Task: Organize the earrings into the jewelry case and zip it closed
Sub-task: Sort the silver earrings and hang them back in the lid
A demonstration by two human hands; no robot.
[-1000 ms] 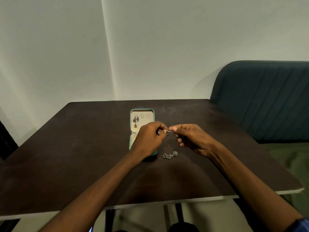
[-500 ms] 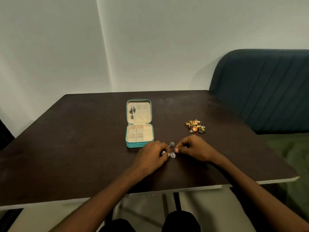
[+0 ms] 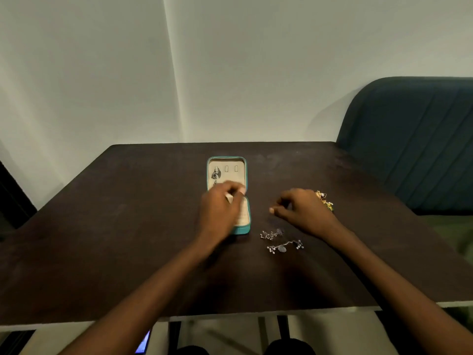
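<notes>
While the left hand (image 3: 220,211) reaches over the open jewelry case (image 3: 244,226), its grip is curled, with the fingertips at the hinge line between tray and lid; motion blur hides whether it has hold of anything, so I cannot tell. The case lies flat on the dark surface (image 3: 128,226), lid folded back beyond that grip, with one dark earring (image 3: 215,174) hung on the lid's cream panel, just beyond the knuckles. The right hand (image 3: 304,211) rests on the surface, well apart from the left, with its fingers loosely bent and its grip holding nothing visible. Two silver earrings (image 3: 271,233) (image 3: 284,246) lie loose on the surface just nearer the person than the right grip, between the two forearms. A gold-coloured cluster of earrings (image 3: 325,199) sits just beside the right hand's outer edge.
</notes>
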